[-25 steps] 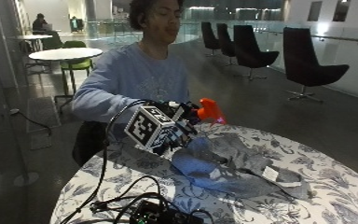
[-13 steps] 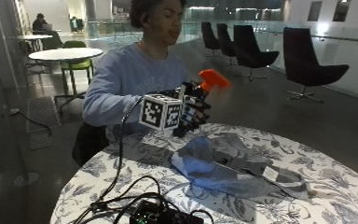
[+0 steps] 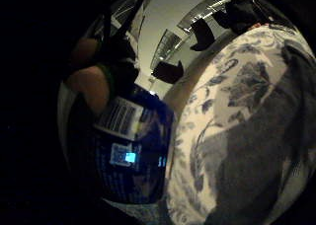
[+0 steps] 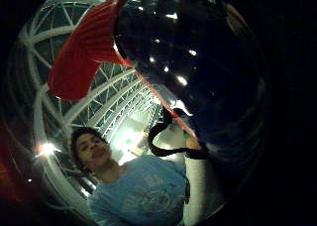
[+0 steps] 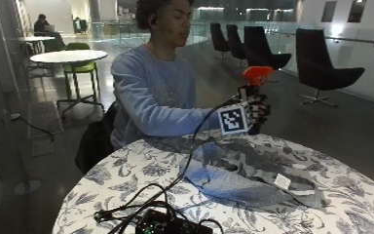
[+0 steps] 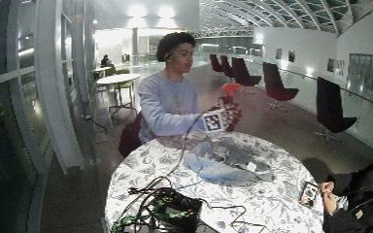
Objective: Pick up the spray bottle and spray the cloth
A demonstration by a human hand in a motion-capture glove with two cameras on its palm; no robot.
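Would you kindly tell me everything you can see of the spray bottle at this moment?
The spray bottle has an orange-red trigger head and a dark blue, glossy body that looks like plastic, with a label bearing a barcode seen in the little finger side palm view. It stands roughly upright, lifted clear of the table, near its far edge and beyond the grey cloth. The gloved right hand grips its body, hiding most of it in the outside view; nothing else touches it.
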